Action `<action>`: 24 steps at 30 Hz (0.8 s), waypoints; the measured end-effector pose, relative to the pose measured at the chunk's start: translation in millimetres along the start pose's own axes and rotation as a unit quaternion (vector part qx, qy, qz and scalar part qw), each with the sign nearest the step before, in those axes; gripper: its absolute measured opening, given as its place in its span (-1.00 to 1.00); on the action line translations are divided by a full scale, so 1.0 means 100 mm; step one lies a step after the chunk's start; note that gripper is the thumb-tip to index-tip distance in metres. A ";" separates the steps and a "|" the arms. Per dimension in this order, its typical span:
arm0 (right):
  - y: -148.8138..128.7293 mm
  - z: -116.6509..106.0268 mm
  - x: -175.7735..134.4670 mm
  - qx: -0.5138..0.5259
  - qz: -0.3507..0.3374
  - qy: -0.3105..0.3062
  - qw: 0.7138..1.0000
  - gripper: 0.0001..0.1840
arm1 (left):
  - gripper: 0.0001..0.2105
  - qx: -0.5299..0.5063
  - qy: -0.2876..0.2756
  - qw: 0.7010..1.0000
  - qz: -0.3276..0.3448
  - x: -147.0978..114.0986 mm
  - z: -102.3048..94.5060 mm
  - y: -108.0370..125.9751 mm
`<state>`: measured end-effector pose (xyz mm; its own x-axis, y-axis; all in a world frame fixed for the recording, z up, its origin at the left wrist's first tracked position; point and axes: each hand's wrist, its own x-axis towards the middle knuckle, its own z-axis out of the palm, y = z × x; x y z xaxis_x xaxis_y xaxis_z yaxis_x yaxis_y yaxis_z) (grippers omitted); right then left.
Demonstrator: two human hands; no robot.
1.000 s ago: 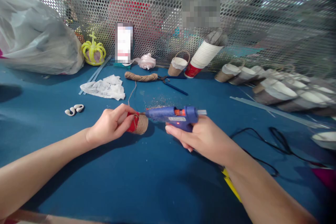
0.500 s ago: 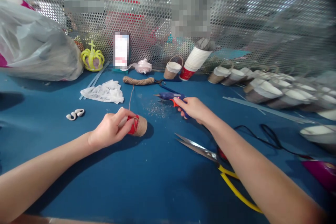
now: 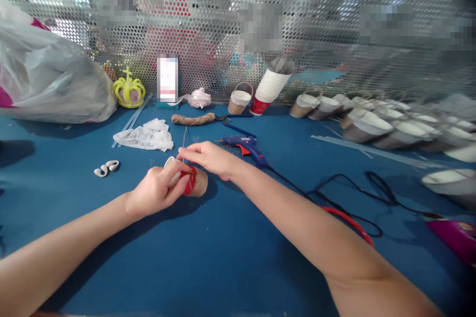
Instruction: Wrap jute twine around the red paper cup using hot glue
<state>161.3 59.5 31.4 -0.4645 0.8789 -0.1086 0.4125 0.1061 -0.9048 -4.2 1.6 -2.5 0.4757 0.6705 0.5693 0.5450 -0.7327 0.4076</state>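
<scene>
My left hand (image 3: 154, 188) is closed around a red paper cup (image 3: 190, 182) lying on its side, its white rim towards the left. Brown twine (image 3: 199, 183) is wound around the cup's base end. My right hand (image 3: 208, 157) pinches the loose strand of twine (image 3: 185, 137) just above the cup. This strand runs back to a twine bundle (image 3: 193, 119). A blue glue gun (image 3: 243, 142) with an orange-red trigger lies on the table behind my right hand, its cord trailing right.
Blue pliers (image 3: 236, 121) lie beside the twine bundle. White lace fabric (image 3: 145, 134) is at left, near a yellow crown (image 3: 129, 91). Stacked paper cups (image 3: 271, 86) lean at the back. Several small twine-covered buckets (image 3: 368, 126) crowd the right, past clear glue sticks (image 3: 372, 151).
My right hand has let go of the glue gun, moved left and taken hold of the twine strand. The scissors no longer show. My left hand keeps the cup in place.
</scene>
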 end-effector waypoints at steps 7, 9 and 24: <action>-0.01 -0.06 -0.10 0.086 -0.022 0.066 0.994 -0.76 | -0.84 -0.112 0.008 0.979 -0.168 0.03 0.02 0.02; -0.02 -0.11 -0.14 0.097 -0.027 0.077 0.992 -0.77 | -0.82 -0.188 0.006 0.954 -0.235 0.05 0.03 0.02; -0.01 -0.18 -0.14 0.029 -0.055 0.099 0.993 -0.77 | -0.77 -0.370 -0.017 0.846 -0.382 0.11 0.04 0.01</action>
<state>181.3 55.5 41.6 -0.3391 0.9381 0.0704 0.3196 0.1852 -0.9293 4.1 8.9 1.5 0.2061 0.9753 -0.0790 0.1261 0.0536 0.9906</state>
